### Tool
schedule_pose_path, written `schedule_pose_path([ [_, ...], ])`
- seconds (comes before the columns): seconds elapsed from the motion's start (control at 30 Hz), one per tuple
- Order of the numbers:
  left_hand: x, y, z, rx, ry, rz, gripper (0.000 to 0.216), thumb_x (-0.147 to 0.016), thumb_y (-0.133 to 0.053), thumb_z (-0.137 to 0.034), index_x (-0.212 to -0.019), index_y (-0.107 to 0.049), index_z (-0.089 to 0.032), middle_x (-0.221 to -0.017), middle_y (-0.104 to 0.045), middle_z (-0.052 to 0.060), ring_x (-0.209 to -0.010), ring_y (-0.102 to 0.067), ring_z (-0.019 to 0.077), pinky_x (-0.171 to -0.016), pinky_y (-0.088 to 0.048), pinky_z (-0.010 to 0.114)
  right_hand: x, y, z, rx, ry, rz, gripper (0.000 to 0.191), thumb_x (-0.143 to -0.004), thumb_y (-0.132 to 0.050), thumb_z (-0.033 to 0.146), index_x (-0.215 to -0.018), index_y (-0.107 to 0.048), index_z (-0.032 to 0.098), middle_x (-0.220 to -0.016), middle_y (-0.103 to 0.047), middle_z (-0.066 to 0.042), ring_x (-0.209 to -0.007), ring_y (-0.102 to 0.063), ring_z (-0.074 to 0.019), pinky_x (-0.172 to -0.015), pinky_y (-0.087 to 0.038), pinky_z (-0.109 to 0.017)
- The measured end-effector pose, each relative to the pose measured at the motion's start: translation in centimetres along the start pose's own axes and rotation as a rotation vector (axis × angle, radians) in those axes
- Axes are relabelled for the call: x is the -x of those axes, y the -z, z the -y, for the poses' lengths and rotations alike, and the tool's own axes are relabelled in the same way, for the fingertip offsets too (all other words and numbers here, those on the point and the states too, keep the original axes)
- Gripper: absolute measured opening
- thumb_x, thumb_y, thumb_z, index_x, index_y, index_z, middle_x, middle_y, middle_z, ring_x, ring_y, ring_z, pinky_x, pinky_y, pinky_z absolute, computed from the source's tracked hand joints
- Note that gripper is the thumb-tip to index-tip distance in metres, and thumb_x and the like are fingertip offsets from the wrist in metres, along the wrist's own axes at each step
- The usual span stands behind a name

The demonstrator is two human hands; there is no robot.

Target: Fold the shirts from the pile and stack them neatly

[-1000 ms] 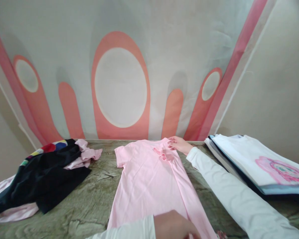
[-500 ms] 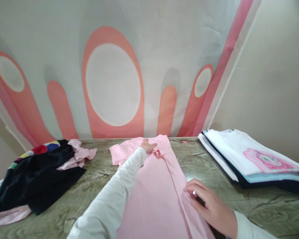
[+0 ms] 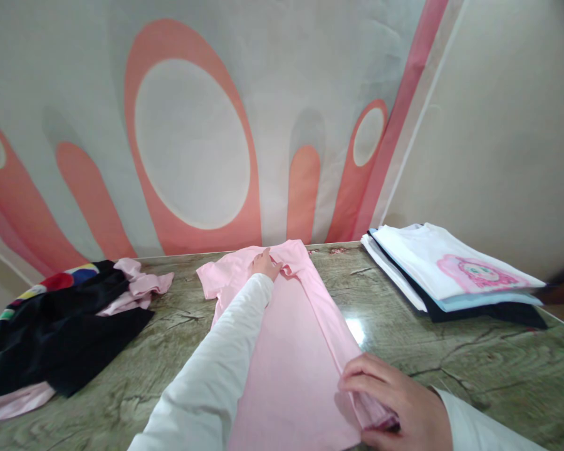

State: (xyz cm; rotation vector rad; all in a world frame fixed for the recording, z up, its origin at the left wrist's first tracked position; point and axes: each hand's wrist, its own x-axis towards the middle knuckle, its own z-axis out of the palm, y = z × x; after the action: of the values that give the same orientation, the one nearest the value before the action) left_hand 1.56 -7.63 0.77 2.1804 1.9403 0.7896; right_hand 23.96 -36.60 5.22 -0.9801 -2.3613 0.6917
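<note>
Tabletop (image 3: 455, 351) bears pink shirt (image 3: 296, 351) under 2 hands (image 3: 266, 266) (image 3: 404, 401).

On a grey-brown, wood-patterned worktop (image 3: 178, 335), the left hand (image 3: 266, 265) touches a short-sleeved pink fabric shirt (image 3: 286, 351) near its neckline; the right hand (image 3: 399, 398) grips its lower corner, between a rumpled black fabric garment (image 3: 70, 332) and a stack of folded shirts (image 3: 418, 260).

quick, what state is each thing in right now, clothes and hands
pink shirt: spread out, right side folded inward
left hand: touching the shirt's far end
right hand: gripping its near right corner
black garment: rumpled, unfolded
pink cloth: crumpled, partly covered
clothes stack: folded flat
</note>
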Motion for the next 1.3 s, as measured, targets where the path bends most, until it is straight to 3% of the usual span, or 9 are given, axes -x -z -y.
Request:
schedule_pose_path([
  [0.13,0.0,0.1,0.0,0.026,-0.064,0.022,0.062,-0.071,-0.061,-0.036,-0.125,-0.037,-0.018,-0.115,-0.053,0.012,-0.108,-0.047,0.0239,-0.091,-0.032,0.034,0.1,-0.2,-0.2,-0.006,-0.007,-0.037,0.043,-0.058,-0.054,0.011,-0.100,-0.051,0.019,-0.097,-0.052,-0.009,-0.091,-0.050,-0.0197,-0.080,-0.042,-0.031],
  [0.3,0.0,0.7,-0.1,0.085,-0.083,0.032,0.052,-0.071,-0.061,-0.030,-0.120,-0.045,-0.023,-0.109,-0.057,0.005,-0.102,-0.051,0.0195,-0.089,-0.036,0.030,0.3,-0.4,0.0,0.023,-0.050,-0.053,0.030,-0.056,-0.054,0.009,-0.084,-0.048,0.019,-0.091,-0.051,-0.007,-0.084,-0.050,-0.0187,-0.073,-0.043,-0.029],
  [0.43,-0.2,0.9,-0.2,0.181,-0.132,0.059,0.041,-0.074,-0.057,-0.026,-0.115,-0.053,-0.025,-0.095,-0.060,0.001,-0.089,-0.055,0.0154,-0.086,-0.040,0.028,0.2,-0.1,0.4,0.134,-0.022,-0.012,0.017,-0.062,-0.055,0.014,-0.077,-0.049,0.019,-0.081,-0.052,-0.005,-0.078,-0.049,-0.0172,-0.069,-0.041,-0.029],
  [0.57,-0.4,0.6,-0.2,0.300,-0.240,-0.006,0.036,-0.076,-0.054,-0.020,-0.112,-0.056,-0.020,-0.099,-0.058,0.003,-0.090,-0.054,0.0136,-0.086,-0.041,0.024,0.1,-0.1,0.3,0.229,0.044,0.003,0.007,-0.070,-0.049,0.013,-0.074,-0.050,0.019,-0.071,-0.052,-0.003,-0.070,-0.048,-0.0154,-0.063,-0.037,-0.028],
  [0.93,-0.8,0.4,-0.4,0.440,-0.042,-0.117,0.030,-0.078,-0.046,-0.010,-0.104,-0.059,-0.017,-0.098,-0.060,0.004,-0.079,-0.058,0.0119,-0.074,-0.049,0.022,0.0,-0.6,0.1,0.318,0.197,-0.164,0.012,-0.078,-0.045,0.011,-0.081,-0.055,0.019,-0.066,-0.055,-0.003,-0.064,-0.050,-0.0144,-0.059,-0.036,-0.028],
  [1.1,-1.1,0.2,0.0,0.482,0.005,-0.181,0.030,-0.078,-0.045,-0.012,-0.105,-0.057,-0.017,-0.096,-0.060,0.004,-0.077,-0.059,0.0122,-0.070,-0.049,0.023,0.0,-0.4,0.2,0.327,0.236,-0.167,0.012,-0.080,-0.048,0.012,-0.085,-0.057,0.017,-0.067,-0.057,-0.004,-0.064,-0.050,-0.0146,-0.059,-0.037,-0.029],
  [1.3,-1.4,-0.2,0.7,0.475,0.035,-0.200,0.025,-0.080,-0.045,-0.016,-0.103,-0.056,-0.016,-0.097,-0.061,0.005,-0.088,-0.057,0.0138,-0.077,-0.046,0.023,-0.1,-0.7,0.1,0.314,0.244,-0.162,0.016,-0.086,-0.042,0.016,-0.087,-0.058,0.016,-0.066,-0.058,-0.005,-0.063,-0.050,-0.0150,-0.057,-0.036,-0.029],
])
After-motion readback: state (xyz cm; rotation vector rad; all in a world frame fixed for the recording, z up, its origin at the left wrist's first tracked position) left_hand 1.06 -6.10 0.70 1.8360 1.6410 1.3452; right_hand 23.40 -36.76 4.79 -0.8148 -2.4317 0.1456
